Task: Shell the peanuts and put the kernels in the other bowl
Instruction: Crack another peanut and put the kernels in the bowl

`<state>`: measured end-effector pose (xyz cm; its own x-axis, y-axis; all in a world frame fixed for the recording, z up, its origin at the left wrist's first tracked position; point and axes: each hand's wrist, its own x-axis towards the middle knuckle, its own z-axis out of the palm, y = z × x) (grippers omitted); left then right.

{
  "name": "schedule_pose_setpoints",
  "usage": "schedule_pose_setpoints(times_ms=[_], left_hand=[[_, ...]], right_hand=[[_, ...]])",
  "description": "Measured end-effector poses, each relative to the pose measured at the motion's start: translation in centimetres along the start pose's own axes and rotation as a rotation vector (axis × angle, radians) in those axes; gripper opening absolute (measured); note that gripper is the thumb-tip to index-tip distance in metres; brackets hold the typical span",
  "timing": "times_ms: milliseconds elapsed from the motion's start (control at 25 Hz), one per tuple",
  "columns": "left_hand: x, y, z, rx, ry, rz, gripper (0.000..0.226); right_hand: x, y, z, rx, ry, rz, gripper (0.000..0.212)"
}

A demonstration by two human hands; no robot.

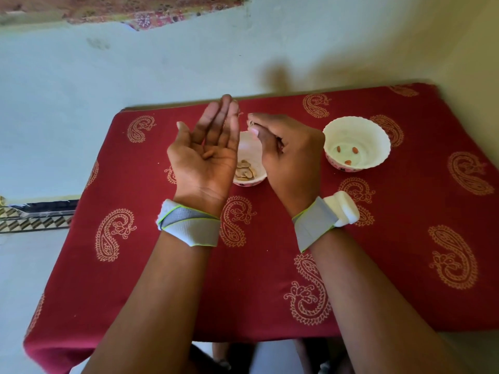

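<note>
Two bare hands work above a red paisley worktop (405, 238). The right hand (291, 157) keeps its grip pressed together, pinching a small shell fragment (251, 122) at the fingertips. The left hand (208, 149) lies spread, palm up, with one kernel (209, 153) apparently resting in it. Peanut shells are light, dry and brittle, likely best squeezed along the seam; kernels are small, smooth and prone to roll. Beneath the hands, one white bowl (253, 152) holds several pale shells or peanuts. To the right, a second white bowl (356, 128) holds three reddish kernels (348, 162).
</note>
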<state>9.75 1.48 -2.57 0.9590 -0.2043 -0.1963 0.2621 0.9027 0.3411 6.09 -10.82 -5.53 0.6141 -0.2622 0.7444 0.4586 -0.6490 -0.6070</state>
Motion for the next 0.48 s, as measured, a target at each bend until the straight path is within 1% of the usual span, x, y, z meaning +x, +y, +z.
schedule_pose_setpoints(times_ms=[40, 120, 160, 200, 400, 480], left_hand=[[0.1, 0.4, 0.0, -0.004, -0.003, 0.011, 0.068], [0.2, 0.8, -0.2, -0.002, 0.008, 0.026, 0.067], [0.2, 0.8, -0.4, -0.002, 0.015, 0.031, 0.068], [0.2, 0.7, -0.5, -0.001, 0.02, 0.034, 0.068], [0.0, 0.1, -0.3, 0.015, 0.044, 0.025, 0.06], [-0.2, -0.6, 0.3, -0.003, 0.036, 0.009, 0.055]], right_hand=[[0.2, 0.5, -0.2, -0.036, -0.08, -0.029, 0.023], [0.3, 1.5, -0.5, -0.095, -0.312, -0.061, 0.027], [0.3, 1.8, -0.6, -0.114, -0.385, -0.06, 0.027], [0.2, 2.0, -0.6, -0.113, -0.401, -0.049, 0.027], [-0.1, 1.8, -0.6, -0.043, -0.244, -0.032, 0.011], [-0.1, 1.6, -1.2, -0.041, -0.11, 0.005, 0.01]])
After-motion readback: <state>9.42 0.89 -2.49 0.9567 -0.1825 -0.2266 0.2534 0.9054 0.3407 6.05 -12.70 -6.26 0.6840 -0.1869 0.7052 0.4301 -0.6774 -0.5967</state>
